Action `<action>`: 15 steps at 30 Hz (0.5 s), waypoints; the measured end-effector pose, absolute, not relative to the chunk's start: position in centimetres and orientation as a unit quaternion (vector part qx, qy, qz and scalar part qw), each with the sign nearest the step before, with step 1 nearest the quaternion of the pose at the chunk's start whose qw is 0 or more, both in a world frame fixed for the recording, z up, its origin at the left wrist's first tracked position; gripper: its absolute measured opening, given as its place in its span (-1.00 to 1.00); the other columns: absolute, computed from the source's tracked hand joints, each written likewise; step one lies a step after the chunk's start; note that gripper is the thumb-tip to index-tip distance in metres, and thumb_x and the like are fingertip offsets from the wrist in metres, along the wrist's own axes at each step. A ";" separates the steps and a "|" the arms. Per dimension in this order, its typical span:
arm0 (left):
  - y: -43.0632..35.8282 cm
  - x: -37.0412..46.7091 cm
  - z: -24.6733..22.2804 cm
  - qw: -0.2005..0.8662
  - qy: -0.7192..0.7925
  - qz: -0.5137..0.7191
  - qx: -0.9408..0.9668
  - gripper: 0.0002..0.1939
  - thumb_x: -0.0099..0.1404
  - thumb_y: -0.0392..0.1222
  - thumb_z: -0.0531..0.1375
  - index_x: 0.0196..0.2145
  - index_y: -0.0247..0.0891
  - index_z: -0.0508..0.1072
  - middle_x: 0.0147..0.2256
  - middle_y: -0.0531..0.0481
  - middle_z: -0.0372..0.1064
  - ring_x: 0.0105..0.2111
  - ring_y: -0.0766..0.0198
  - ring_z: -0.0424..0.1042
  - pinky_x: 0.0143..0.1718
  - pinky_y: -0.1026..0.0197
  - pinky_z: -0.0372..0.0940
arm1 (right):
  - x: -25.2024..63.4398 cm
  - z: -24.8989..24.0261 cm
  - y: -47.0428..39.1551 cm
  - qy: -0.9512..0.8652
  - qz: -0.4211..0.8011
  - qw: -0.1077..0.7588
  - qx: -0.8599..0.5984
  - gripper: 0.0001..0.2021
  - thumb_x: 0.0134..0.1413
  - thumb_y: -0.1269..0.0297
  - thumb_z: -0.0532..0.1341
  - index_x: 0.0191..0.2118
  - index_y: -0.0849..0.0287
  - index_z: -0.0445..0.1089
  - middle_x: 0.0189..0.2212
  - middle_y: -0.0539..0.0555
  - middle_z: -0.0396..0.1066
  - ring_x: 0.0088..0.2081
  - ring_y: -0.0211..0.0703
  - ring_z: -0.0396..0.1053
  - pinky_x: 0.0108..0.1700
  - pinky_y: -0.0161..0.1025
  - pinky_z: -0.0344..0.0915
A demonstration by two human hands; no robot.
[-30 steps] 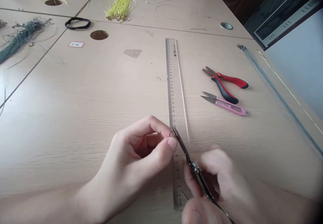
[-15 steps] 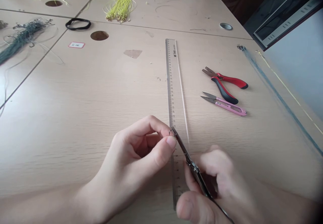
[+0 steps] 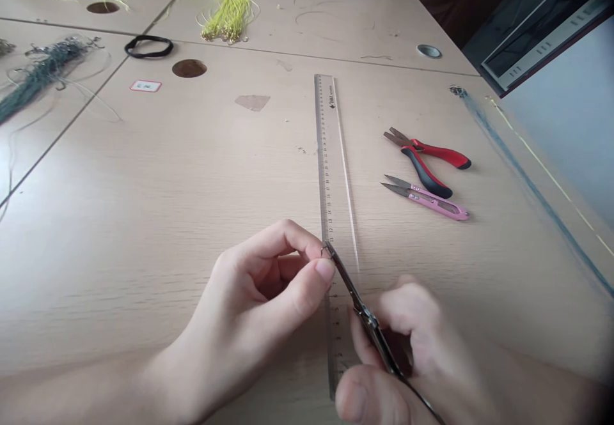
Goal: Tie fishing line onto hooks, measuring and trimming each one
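Note:
Just over the ruler (image 3: 336, 150), my left hand (image 3: 268, 297) pinches a small fish hook (image 3: 323, 251) between thumb and forefinger. Most of the hook is covered by the fingertips. My right hand (image 3: 407, 342) is wrapped round a slim dark metal tool (image 3: 368, 319) with a jointed middle part. The tool's narrow tip meets the hook at my left fingertips. A thin dark end of it runs out below my right palm. The clear ruler lies lengthwise on the table under both hands, its near part partly hidden by them.
Red-and-black pliers (image 3: 426, 156) and pink thread snips (image 3: 432, 202) lie to the right. Blue-green lines (image 3: 527, 176) run along the right edge. Yellow lines with hooks (image 3: 230, 13) lie at the back, dark lines with hooks (image 3: 48, 70) at left, near a black band (image 3: 148, 46).

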State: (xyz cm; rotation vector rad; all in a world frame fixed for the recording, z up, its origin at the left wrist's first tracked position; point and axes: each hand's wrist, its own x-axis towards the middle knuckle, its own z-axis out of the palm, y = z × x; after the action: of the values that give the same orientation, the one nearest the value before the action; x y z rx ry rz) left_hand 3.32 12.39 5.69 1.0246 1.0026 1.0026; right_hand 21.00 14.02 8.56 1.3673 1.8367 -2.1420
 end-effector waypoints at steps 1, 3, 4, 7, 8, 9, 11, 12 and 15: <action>12.4 3.3 5.7 0.642 0.440 0.440 0.448 -0.84 0.28 -0.29 0.14 -0.48 -0.25 0.33 -0.59 0.19 0.23 -0.62 0.56 0.12 -0.59 0.58 0.13 | 21.0 8.5 14.0 0.591 -0.681 0.000 0.432 -0.57 -0.07 0.02 0.29 -0.58 0.18 0.07 -0.69 -0.15 -0.04 -0.62 -0.42 -0.03 -0.63 -0.40 -0.13; 12.4 3.3 5.8 0.640 0.441 0.440 0.450 -0.84 0.28 -0.27 0.14 -0.48 -0.25 0.33 -0.59 0.19 0.22 -0.63 0.55 0.12 -0.60 0.58 0.12 | 21.1 8.5 14.0 0.592 -0.673 0.005 0.443 -0.56 -0.07 -0.04 0.28 -0.57 0.18 0.10 -0.68 -0.15 -0.02 -0.63 -0.42 -0.02 -0.63 -0.41 -0.10; 12.4 3.3 5.8 0.638 0.442 0.440 0.451 -0.83 0.28 -0.27 0.15 -0.48 -0.25 0.33 -0.59 0.19 0.21 -0.63 0.55 0.12 -0.61 0.58 0.11 | 21.1 8.5 13.9 0.592 -0.668 0.009 0.451 -0.55 -0.07 -0.06 0.27 -0.56 0.18 0.11 -0.68 -0.15 -0.02 -0.63 -0.42 -0.02 -0.64 -0.41 -0.10; 12.5 3.2 5.7 0.640 0.440 0.440 0.450 -0.83 0.28 -0.27 0.15 -0.49 -0.26 0.33 -0.60 0.19 0.20 -0.63 0.56 0.11 -0.61 0.59 0.11 | 21.2 8.6 13.9 0.594 -0.666 0.011 0.451 -0.55 -0.06 -0.04 0.27 -0.58 0.19 0.09 -0.70 -0.15 -0.05 -0.63 -0.43 -0.04 -0.64 -0.40 -0.15; 12.5 3.2 5.7 0.642 0.437 0.441 0.450 -0.83 0.28 -0.27 0.15 -0.49 -0.26 0.33 -0.59 0.19 0.21 -0.63 0.56 0.12 -0.60 0.59 0.11 | 21.2 8.6 13.8 0.592 -0.668 0.011 0.450 -0.55 -0.06 -0.04 0.27 -0.58 0.19 0.08 -0.69 -0.15 -0.05 -0.63 -0.43 -0.04 -0.63 -0.40 -0.15; 12.5 3.2 5.7 0.643 0.437 0.441 0.449 -0.84 0.28 -0.28 0.15 -0.48 -0.26 0.34 -0.59 0.19 0.22 -0.62 0.56 0.12 -0.59 0.59 0.12 | 21.2 8.6 13.8 0.589 -0.671 0.011 0.450 -0.55 -0.07 -0.04 0.28 -0.57 0.19 0.08 -0.69 -0.15 -0.04 -0.62 -0.43 -0.03 -0.63 -0.40 -0.14; 12.6 3.3 5.7 0.645 0.438 0.439 0.446 -0.84 0.28 -0.27 0.15 -0.47 -0.25 0.34 -0.58 0.19 0.23 -0.61 0.55 0.14 -0.59 0.58 0.13 | 21.3 8.4 13.7 0.599 -0.672 0.000 0.435 -0.54 -0.05 -0.06 0.25 -0.57 0.18 0.07 -0.68 -0.15 -0.04 -0.63 -0.44 -0.03 -0.63 -0.41 -0.13; 12.6 3.3 5.7 0.647 0.440 0.437 0.443 -0.84 0.28 -0.27 0.15 -0.47 -0.25 0.34 -0.58 0.19 0.24 -0.62 0.55 0.13 -0.59 0.58 0.13 | 21.3 8.2 13.7 0.611 -0.669 -0.008 0.425 -0.53 -0.02 -0.07 0.23 -0.58 0.18 0.06 -0.69 -0.15 -0.06 -0.64 -0.44 -0.04 -0.64 -0.41 -0.14; 12.6 3.4 5.8 0.651 0.445 0.434 0.436 -0.84 0.28 -0.27 0.15 -0.47 -0.25 0.34 -0.57 0.18 0.25 -0.62 0.55 0.13 -0.59 0.56 0.12 | 21.4 7.8 13.7 0.630 -0.655 -0.013 0.417 -0.52 0.00 -0.10 0.21 -0.58 0.18 0.06 -0.70 -0.15 -0.06 -0.65 -0.45 -0.04 -0.66 -0.41 -0.15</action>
State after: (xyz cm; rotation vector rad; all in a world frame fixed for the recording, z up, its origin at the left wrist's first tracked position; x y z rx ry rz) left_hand 3.39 12.63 5.77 0.9890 1.0114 0.9845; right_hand 21.40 13.71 7.75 1.3215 1.9967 -2.0738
